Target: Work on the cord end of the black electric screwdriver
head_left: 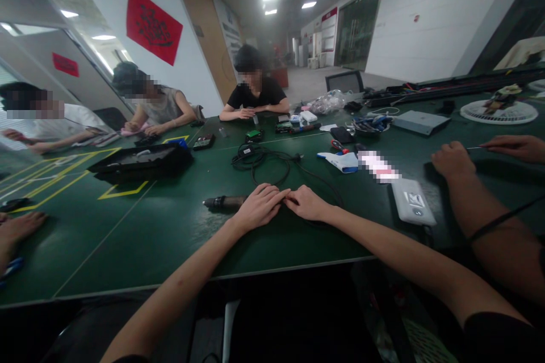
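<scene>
A dark electric screwdriver (230, 203) lies on the green table, its tip pointing left. My left hand (259, 207) is wrapped over its rear part, fingers stretching to the right and hiding that end. Touching those fingertips, my right hand (305, 203) is closed in a pinch; whatever it holds is hidden. A black cable (272, 153) is looped on the table just beyond both hands, and one stretch of it passes behind my right hand.
A black tray (142, 161) stands at left. To the right lie a white power bank (413, 202), a blue-and-white packet (339, 162) and a grey tablet (420, 122). A co-worker's hands (453, 160) are close on the right; another person's hand (23, 226) rests at far left. Several people sit opposite.
</scene>
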`<state>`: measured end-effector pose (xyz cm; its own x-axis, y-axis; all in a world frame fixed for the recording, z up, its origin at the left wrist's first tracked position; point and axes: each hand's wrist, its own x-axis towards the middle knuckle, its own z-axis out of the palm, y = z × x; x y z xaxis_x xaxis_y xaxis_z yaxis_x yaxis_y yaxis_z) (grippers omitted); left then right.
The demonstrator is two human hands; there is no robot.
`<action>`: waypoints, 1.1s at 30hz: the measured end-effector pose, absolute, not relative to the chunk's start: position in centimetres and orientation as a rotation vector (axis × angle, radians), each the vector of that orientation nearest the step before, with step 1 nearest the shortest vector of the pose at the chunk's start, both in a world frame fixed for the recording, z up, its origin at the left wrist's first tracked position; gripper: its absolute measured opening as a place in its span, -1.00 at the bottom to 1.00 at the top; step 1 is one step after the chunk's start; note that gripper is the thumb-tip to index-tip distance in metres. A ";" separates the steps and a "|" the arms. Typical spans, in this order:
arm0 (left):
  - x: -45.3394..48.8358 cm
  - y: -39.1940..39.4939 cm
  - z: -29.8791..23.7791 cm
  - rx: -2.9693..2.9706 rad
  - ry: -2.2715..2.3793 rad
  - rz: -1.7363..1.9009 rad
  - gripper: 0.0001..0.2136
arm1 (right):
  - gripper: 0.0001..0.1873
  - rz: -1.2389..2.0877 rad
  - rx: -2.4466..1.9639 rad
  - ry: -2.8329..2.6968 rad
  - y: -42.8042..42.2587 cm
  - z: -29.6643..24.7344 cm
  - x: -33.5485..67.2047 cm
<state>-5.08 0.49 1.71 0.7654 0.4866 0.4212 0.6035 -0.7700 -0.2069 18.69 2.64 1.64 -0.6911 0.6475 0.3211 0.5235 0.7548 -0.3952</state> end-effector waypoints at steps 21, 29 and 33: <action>-5.2 0.6 1.7 -2.614 -0.880 -0.528 -0.43 | -0.74 0.335 -0.913 -2.512 2.5 1.7 18.6; -4.8 0.6 1.7 -2.600 -0.891 -0.524 -0.43 | -0.73 0.367 -0.922 -2.517 2.2 2.3 18.6; -4.7 0.6 1.6 -2.580 -0.902 -0.519 -0.44 | -0.73 0.377 -0.931 -2.523 2.2 2.3 18.6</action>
<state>-4.72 0.57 1.61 0.7292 0.5162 0.4492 0.6477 -0.7324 -0.2098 18.60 2.24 2.30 -0.6862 0.6660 0.2927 0.5515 0.7386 -0.3877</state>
